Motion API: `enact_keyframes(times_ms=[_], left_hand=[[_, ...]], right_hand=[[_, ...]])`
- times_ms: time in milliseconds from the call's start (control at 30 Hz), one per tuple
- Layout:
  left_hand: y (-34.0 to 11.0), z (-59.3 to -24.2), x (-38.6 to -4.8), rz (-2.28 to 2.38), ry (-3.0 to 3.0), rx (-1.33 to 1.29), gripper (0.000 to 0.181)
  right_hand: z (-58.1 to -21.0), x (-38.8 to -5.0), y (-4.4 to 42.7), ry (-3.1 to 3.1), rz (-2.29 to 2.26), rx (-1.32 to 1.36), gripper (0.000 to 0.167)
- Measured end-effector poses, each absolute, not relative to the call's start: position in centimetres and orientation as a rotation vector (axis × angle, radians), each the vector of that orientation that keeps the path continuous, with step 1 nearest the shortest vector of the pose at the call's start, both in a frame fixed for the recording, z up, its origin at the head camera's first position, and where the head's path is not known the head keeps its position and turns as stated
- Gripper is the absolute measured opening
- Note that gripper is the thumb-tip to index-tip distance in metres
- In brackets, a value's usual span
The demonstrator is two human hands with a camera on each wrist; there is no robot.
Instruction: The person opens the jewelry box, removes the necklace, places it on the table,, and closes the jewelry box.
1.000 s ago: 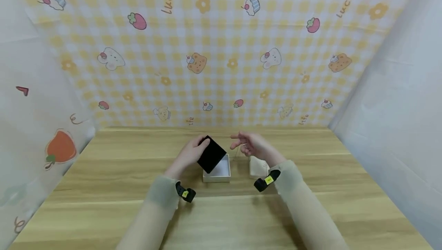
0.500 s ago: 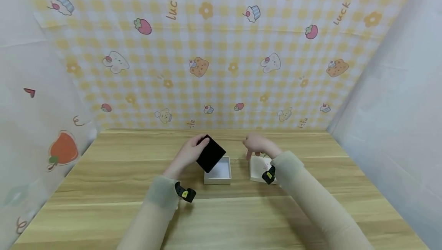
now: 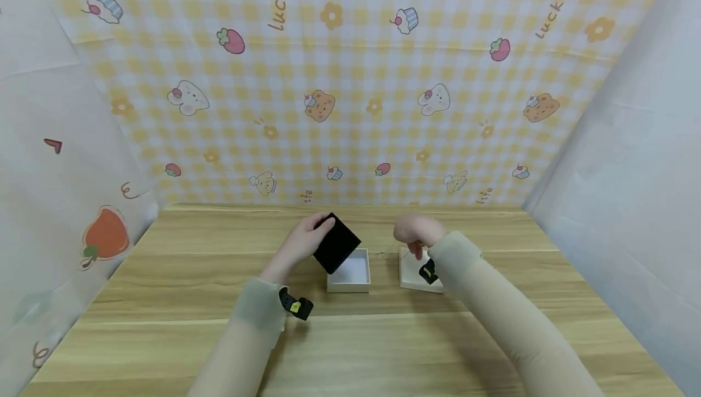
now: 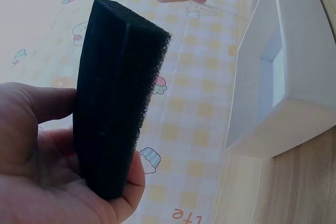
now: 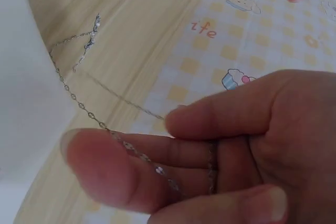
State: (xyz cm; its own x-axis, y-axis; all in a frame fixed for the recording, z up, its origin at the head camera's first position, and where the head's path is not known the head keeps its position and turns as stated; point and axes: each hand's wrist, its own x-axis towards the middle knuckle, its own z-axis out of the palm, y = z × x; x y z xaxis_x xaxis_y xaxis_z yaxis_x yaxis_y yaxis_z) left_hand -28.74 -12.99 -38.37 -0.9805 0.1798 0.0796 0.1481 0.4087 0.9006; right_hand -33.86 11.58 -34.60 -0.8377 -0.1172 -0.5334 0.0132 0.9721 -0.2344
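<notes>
My left hand holds a black foam pad by its edge, tilted above the near-left side of an open white box. In the left wrist view the foam pad is thick and porous, pinched between thumb and fingers. My right hand is over a second white box part, fingers pointing down. A thin silver chain runs through the curled fingers of that hand in the right wrist view. Its denser end part lies on the table. Whether the chain touches the white part is unclear.
Everything rests on a wood-grain table. A yellow checked cloth hangs behind it, with pale cloth walls at both sides. Black straps with small devices are on both wrists.
My right hand has moved right and turned from an extended pose to fingers pointing down over the second white part. The left hand keeps the foam pad nearly still.
</notes>
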Motion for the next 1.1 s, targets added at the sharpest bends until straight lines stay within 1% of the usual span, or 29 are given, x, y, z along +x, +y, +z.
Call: enact_keyframes(times_ms=[167, 267, 400, 500, 700, 867, 1100], left_hand=[[-13.0, -38.4, -28.8, 1.69, 2.597, 0.307, 0.038], [-13.0, -38.4, -28.8, 1.696, 2.59, 0.314, 0.038], [-13.0, -38.2, -28.8, 1.7, 2.578, 0.31, 0.038], [-12.9, -38.1, -28.7, 1.703, 2.565, 0.311, 0.038], [-13.1, -37.9, -28.8, 1.697, 2.577, 0.33, 0.039], [-13.3, -38.0, -28.8, 1.681, 2.596, 0.323, 0.039], [-13.3, -37.9, -28.7, 1.677, 2.606, 0.318, 0.037]], right_hand=[[-34.5, -34.0, 12.3, 2.493, -0.3, -0.138, 0.052], [-34.7, -34.4, 12.9, 2.445, -0.417, -0.175, 0.051], [-35.7, -34.7, 13.8, 2.347, -0.725, -0.219, 0.047], [-36.9, -34.8, 14.5, 2.224, -1.024, -0.239, 0.047], [-39.1, -34.7, 14.9, 1.891, -1.547, -0.151, 0.046], [-39.3, -34.2, 14.6, 1.56, -1.842, -0.164, 0.043], [-39.9, -33.2, 13.7, 1.217, -2.126, -0.149, 0.048]])
